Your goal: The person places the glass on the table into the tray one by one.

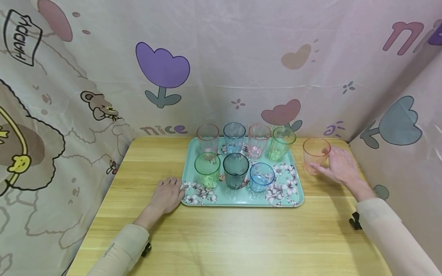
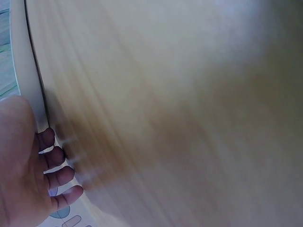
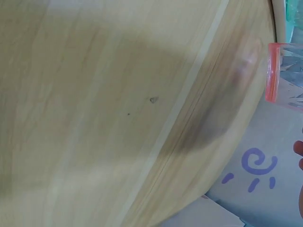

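Note:
Off the right side of a pale green floral tray [image 1: 235, 200], my right hand [image 1: 342, 165] grips a clear orange tumbler [image 1: 314, 155], thumb across its near side. The right wrist view catches the tumbler's thick orange base [image 3: 273, 73] and a bit of fingertips [image 3: 298, 148] at the right edge. My left hand [image 1: 167, 195] rests at the tray's left edge, fingers extended; its wrist view shows the palm side [image 2: 21, 175]. Nearest the right hand on the tray is a green tumbler [image 1: 282, 143] at the back right corner.
More tumblers stand on the tray: red-rimmed [image 1: 208, 142], blue [image 1: 234, 140] and pink [image 1: 259, 142] behind; green [image 1: 208, 170], dark grey [image 1: 236, 171] and short blue [image 1: 261, 178] in front. A printed cloth [image 1: 214, 57] hangs behind the wooden table [image 1: 241, 241].

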The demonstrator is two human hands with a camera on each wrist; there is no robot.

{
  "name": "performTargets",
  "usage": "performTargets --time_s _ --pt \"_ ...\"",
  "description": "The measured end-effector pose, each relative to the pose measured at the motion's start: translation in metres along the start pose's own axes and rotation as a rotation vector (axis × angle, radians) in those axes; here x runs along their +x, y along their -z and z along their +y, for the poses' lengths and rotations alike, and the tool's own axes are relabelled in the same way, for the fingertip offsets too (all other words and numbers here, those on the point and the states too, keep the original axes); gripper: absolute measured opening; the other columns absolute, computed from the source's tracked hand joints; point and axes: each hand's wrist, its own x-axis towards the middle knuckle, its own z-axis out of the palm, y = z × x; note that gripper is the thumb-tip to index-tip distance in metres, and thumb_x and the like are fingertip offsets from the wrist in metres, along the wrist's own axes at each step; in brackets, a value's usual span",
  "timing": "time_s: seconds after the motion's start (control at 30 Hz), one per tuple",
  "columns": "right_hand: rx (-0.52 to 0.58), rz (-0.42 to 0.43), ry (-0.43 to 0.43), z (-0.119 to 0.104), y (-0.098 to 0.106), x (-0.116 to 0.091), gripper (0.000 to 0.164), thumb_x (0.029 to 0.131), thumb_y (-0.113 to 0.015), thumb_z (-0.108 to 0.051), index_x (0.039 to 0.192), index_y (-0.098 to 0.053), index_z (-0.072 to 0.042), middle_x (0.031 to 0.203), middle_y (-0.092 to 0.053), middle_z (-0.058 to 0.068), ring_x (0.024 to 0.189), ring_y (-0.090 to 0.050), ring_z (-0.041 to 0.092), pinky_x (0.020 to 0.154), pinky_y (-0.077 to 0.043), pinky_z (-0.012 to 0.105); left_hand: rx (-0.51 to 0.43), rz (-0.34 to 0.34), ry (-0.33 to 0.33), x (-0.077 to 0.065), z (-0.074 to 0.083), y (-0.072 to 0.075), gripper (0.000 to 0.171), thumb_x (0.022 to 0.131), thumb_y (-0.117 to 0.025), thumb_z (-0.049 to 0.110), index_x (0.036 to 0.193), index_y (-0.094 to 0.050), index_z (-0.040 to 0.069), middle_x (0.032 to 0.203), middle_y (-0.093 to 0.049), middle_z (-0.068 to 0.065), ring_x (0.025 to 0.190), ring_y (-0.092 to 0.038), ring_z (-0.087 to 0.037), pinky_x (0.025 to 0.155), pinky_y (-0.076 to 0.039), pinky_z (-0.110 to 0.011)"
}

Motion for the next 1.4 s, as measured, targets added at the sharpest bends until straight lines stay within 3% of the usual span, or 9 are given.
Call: performTargets --time_s 0.23,0.67,0.83,1.13,1.4 --pt "-0.011 0.044 0.053 0.001 0.006 -0.006 0.071 0.087 -0.075 -0.059 0.117 -0.064 0.004 0.108 -0.069 0.028 0.103 -0.063 0.045 0.099 -0.045 0.061 -0.001 0.000 -0.003 0.000 0.000 0.001 0.030 0.108 -0.048 0.031 0.113 -0.059 0.003 0.118 -0.066 -0.020 0.113 -0.060 -0.038 0.089 -0.048 -0.054" --pt "-0.052 0.109 0.136 -0.013 0.019 -0.015 0.068 0.079 -0.080 -0.055 0.109 -0.066 0.005 0.096 -0.070 0.025 0.089 -0.063 0.041 0.082 -0.044 0.052 -0.009 -0.003 -0.005 -0.001 0.000 0.000 0.029 0.108 -0.048 0.031 0.113 -0.058 0.004 0.117 -0.066 -0.019 0.112 -0.060 -0.037 0.089 -0.047 -0.053" --pt "-0.054 0.102 0.151 -0.019 0.021 -0.017 0.070 0.078 -0.081 -0.056 0.111 -0.068 0.004 0.097 -0.071 0.024 0.092 -0.065 0.042 0.084 -0.046 0.053 -0.009 0.000 -0.006 -0.001 0.000 -0.001 0.027 0.108 -0.049 0.030 0.110 -0.058 0.005 0.115 -0.065 -0.018 0.110 -0.060 -0.037 0.088 -0.047 -0.053" --pt "-0.007 0.140 0.223 -0.035 0.013 -0.021 0.072 0.077 -0.082 -0.059 0.110 -0.067 0.003 0.100 -0.072 0.026 0.092 -0.066 0.042 0.083 -0.049 0.057 -0.002 0.002 -0.007 -0.001 -0.001 -0.002 0.030 0.108 -0.048 0.031 0.114 -0.058 0.004 0.117 -0.065 -0.019 0.111 -0.059 -0.036 0.089 -0.047 -0.053" --pt "0.057 0.148 0.223 -0.046 0.002 -0.026 0.071 0.077 -0.084 -0.053 0.114 -0.066 0.004 0.107 -0.071 0.026 0.097 -0.066 0.043 0.089 -0.050 0.060 -0.004 0.013 -0.014 -0.002 0.000 -0.002 0.031 0.108 -0.048 0.031 0.116 -0.058 0.003 0.118 -0.064 -0.020 0.112 -0.059 -0.036 0.089 -0.047 -0.052"
